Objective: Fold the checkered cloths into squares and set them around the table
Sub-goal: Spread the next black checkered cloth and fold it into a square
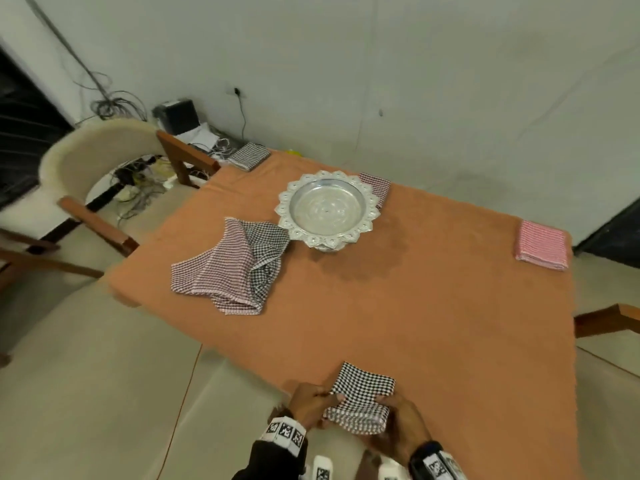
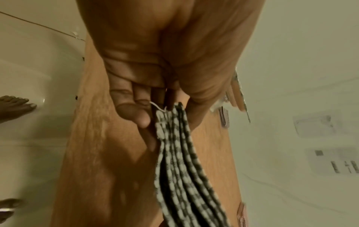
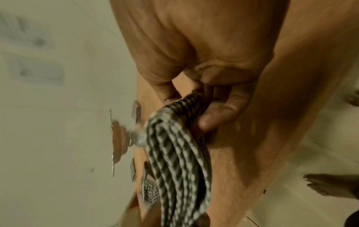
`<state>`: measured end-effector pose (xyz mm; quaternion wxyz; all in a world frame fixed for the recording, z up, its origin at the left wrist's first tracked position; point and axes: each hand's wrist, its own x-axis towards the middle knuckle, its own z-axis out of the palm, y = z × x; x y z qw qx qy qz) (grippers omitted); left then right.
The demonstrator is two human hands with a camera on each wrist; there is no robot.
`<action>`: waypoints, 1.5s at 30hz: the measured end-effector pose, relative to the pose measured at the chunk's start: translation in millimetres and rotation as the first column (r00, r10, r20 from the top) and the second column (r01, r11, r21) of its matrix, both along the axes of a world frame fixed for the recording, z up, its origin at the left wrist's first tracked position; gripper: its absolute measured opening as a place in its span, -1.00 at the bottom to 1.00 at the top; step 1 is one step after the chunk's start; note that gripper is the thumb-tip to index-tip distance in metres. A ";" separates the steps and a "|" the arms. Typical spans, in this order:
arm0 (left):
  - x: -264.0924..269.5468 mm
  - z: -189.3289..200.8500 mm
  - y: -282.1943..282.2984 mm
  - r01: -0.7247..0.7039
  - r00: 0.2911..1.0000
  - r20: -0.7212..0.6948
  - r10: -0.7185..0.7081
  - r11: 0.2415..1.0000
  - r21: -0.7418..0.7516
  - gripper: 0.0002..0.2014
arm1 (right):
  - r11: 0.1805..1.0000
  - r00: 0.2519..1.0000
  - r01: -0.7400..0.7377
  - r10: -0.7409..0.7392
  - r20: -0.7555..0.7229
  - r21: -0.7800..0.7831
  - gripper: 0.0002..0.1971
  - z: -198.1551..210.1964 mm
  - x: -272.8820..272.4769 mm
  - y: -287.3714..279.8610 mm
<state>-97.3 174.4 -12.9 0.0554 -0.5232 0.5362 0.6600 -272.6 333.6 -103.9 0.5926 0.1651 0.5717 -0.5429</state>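
Nearest me, my left hand (image 1: 308,403) and right hand (image 1: 401,422) each pinched a side of the folded black checkered cloth (image 1: 360,396) at the near edge of the table (image 1: 433,323), I think to keep its layers square.

Setting: a domestic dining room, improvised also as a recording space. A square table (image 1: 415,306) covered by an orange cloth is placed against a plain white wall (image 1: 415,64). An ornate silver pedestal tray (image 1: 327,209) is centred toward 12 o'clock. Folded checkered cloths (image 1: 542,244) are laid at the table's edges as place settings. An upholstered wooden armchair (image 1: 104,174) is positioned at 10 o'clock; a second wooden arm (image 1: 609,320) is seen at 3 o'clock. The floor is tiled (image 1: 86,393). Tangled cables (image 1: 138,181) and a small black device (image 1: 176,116) are gathered at 11 o'clock below a wall socket (image 1: 236,91).
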 end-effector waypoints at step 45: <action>337.2 -44.3 -572.3 -0.757 0.551 0.008 0.835 0.504 -0.415 -0.71 | 0.580 0.258 -0.755 0.691 -0.675 0.306 -0.77 35.6 280.2 -705.3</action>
